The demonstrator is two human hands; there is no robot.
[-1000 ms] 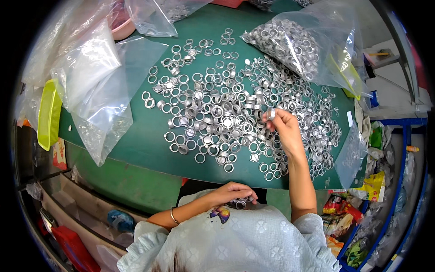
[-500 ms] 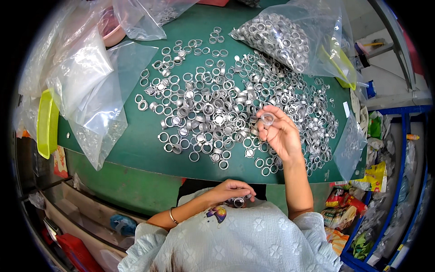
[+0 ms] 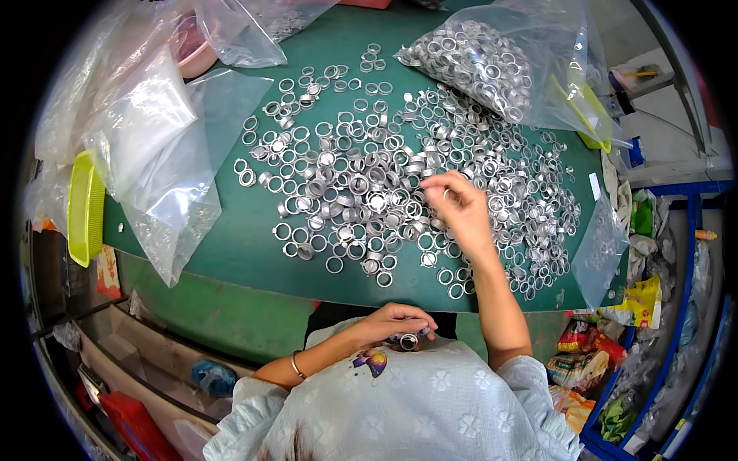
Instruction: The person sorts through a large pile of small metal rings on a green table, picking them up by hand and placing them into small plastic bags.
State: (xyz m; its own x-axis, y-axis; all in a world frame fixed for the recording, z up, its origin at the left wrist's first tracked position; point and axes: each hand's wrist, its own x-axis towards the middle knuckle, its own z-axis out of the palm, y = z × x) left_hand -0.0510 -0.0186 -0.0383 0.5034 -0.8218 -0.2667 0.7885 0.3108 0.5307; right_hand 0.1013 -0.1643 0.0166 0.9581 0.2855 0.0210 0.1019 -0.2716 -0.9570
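Observation:
Many loose grey metal rings point(image 3: 357, 184) lie heaped over the green table point(image 3: 238, 261), some with small tabs on their rims. My right hand point(image 3: 465, 215) is above the right half of the heap, its fingertips curled together low over the rings. Whether anything is pinched there I cannot make out. Close against my body, below the table's front edge, my left hand point(image 3: 393, 323) is closed around metal rings; one held ring point(image 3: 409, 341) shows under the fingers. How many it holds is hidden.
A clear bag full of rings point(image 3: 477, 69) rests at the back right. Clear plastic bags point(image 3: 154, 146) cover the left side, beside a yellow-green basket point(image 3: 84, 207) and a pink bowl point(image 3: 201, 60). A flat clear bag point(image 3: 600, 250) lies at the right edge, next to a blue-framed rack point(image 3: 669, 338).
My right hand has moved slightly left and lower over the heap, its fingers curling downward. The ring that showed at its fingertips is no longer visible there. My left hand stays in place.

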